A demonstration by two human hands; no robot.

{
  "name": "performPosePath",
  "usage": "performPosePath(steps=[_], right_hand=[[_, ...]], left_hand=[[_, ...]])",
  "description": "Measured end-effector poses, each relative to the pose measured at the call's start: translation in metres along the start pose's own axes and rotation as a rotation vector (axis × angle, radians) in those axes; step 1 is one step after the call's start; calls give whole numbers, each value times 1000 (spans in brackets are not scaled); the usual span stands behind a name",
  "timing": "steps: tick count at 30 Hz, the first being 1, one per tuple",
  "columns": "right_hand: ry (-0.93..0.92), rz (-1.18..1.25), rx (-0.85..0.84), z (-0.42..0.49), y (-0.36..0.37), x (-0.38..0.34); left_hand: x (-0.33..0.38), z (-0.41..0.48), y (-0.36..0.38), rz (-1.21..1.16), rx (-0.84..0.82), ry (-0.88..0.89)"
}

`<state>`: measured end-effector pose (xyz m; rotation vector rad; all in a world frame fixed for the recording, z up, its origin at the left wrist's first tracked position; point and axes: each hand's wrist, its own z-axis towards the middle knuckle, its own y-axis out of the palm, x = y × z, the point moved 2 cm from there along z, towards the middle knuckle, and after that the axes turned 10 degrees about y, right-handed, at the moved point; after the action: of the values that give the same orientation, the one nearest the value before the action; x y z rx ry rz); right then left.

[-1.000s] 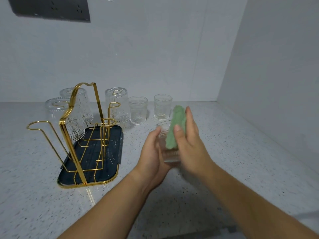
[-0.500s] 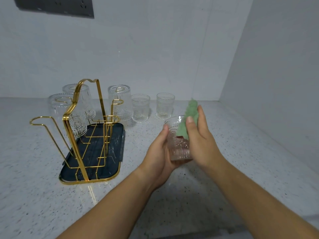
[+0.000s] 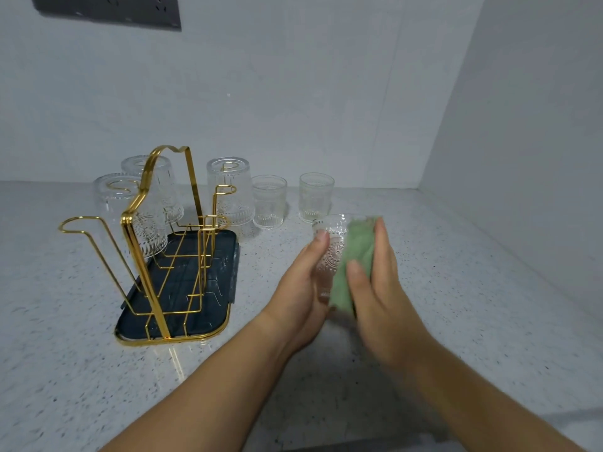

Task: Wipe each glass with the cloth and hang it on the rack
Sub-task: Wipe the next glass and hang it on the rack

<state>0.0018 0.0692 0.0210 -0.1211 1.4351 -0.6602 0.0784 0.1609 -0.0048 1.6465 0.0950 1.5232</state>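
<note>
My left hand (image 3: 301,288) holds a clear patterned glass (image 3: 331,252) upright above the counter. My right hand (image 3: 380,288) presses a green cloth (image 3: 354,265) against the glass's right side. The gold wire rack (image 3: 153,243) stands on a dark tray (image 3: 195,308) at the left. Three glasses hang upside down on it: one at the left (image 3: 130,210), one behind (image 3: 163,187) and one at the right (image 3: 231,190). Two more glasses (image 3: 269,202) (image 3: 316,197) stand upright on the counter by the back wall.
The speckled white counter (image 3: 456,288) ends at walls behind and to the right. A dark socket panel (image 3: 107,9) is on the back wall at top left. The rack's front left hook (image 3: 78,223) carries nothing.
The cloth has slid down along the glass's side, and my right hand has shifted lower over it. My left hand keeps its hold on the glass.
</note>
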Motion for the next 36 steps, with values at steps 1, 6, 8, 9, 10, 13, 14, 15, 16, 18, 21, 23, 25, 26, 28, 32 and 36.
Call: performPosePath(steps=[1, 6, 8, 9, 10, 13, 14, 15, 16, 18, 21, 23, 25, 26, 28, 32, 36], right_hand=[[22, 75, 25, 12, -2, -4], [1, 101, 1, 25, 7, -5], [-37, 1, -50, 5, 15, 3], [-59, -53, -68, -5, 17, 9], [-77, -107, -69, -13, 18, 14], [-77, -182, -38, -24, 13, 26], [-69, -169, -39, -24, 11, 24], [-57, -134, -40, -21, 9, 21], [-37, -71, -37, -16, 6, 17], [1, 91, -5, 5, 0, 10], [46, 220, 20, 29, -2, 4], [25, 161, -13, 22, 7, 3], [-9, 57, -47, 3, 15, 5], [-30, 4, -55, -7, 17, 6], [-73, -86, -32, -19, 17, 12], [-80, -133, 20, -25, 14, 11], [-2, 29, 63, 7, 2, -7]], left_hand=[[0, 0, 0, -27, 0, -16], [3, 0, -7, -129, 46, -17], [8, -2, -5, -103, 17, 4], [8, -2, -4, -74, -5, -3], [7, -2, -4, -43, -15, -4], [1, 1, -5, 18, 20, -3], [1, 1, -4, 27, 31, -8], [0, 2, -5, 10, 26, -29], [-2, 2, -5, -21, 3, -57], [-3, 3, -6, -64, 6, -78], [-3, 4, -9, -88, 40, -81], [1, 1, -6, -116, 27, -47], [7, -1, -5, -86, -20, -24], [7, 0, -5, -57, -37, -22], [3, 2, -6, -19, -29, -5], [-1, 2, -6, -12, 15, -36], [0, 1, -5, -78, 4, -81]])
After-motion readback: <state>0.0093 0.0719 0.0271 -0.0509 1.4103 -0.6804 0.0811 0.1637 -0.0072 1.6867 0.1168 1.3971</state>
